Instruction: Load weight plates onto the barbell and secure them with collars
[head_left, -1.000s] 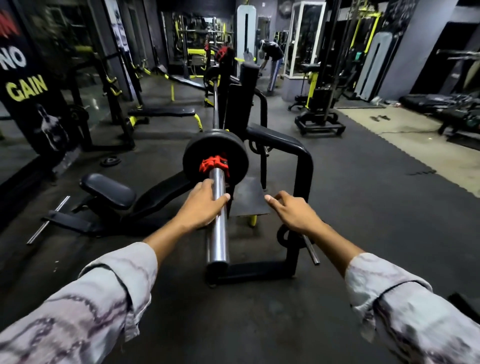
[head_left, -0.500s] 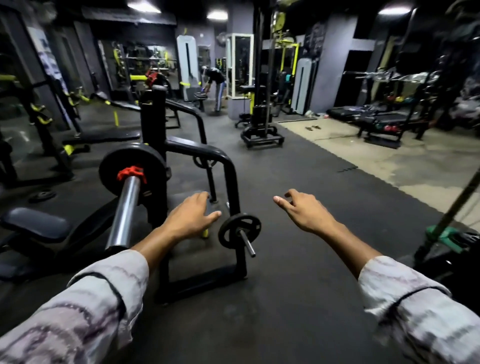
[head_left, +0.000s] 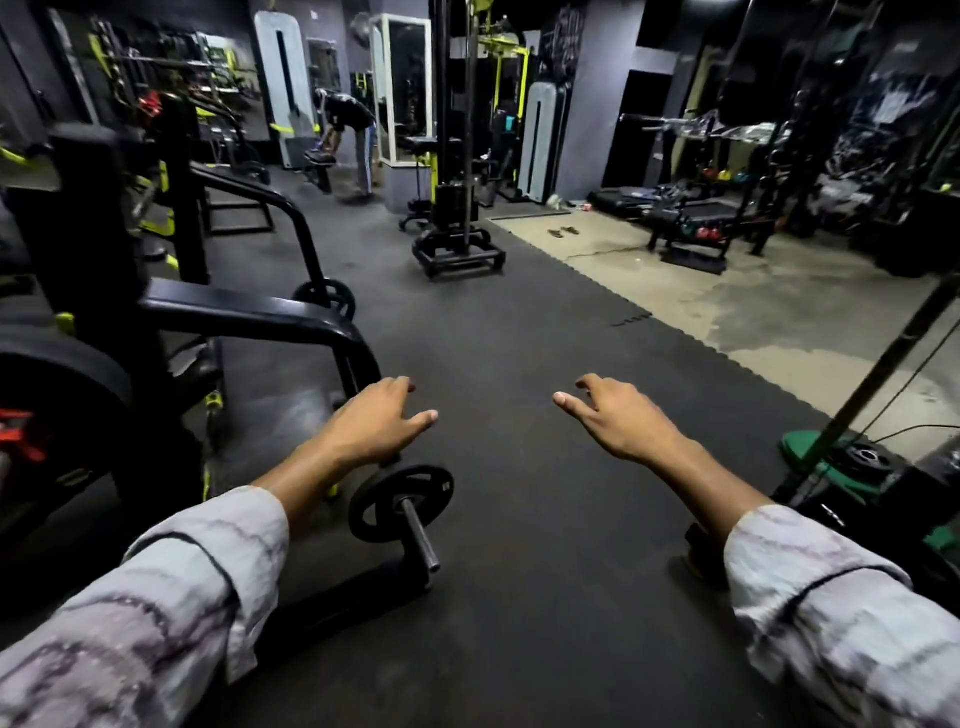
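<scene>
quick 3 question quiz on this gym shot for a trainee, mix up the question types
1. True or false: the left hand is gripping a weight plate.
2. The small plate nearest the hands sits: A) flat on the floor mat, B) on a storage peg of the rack, C) in the right hand.
3. Fill in: the collar beside the large plate at the left edge is coloured ____.

Key:
1. False; both hands are open and empty.
2. B
3. Red
</scene>
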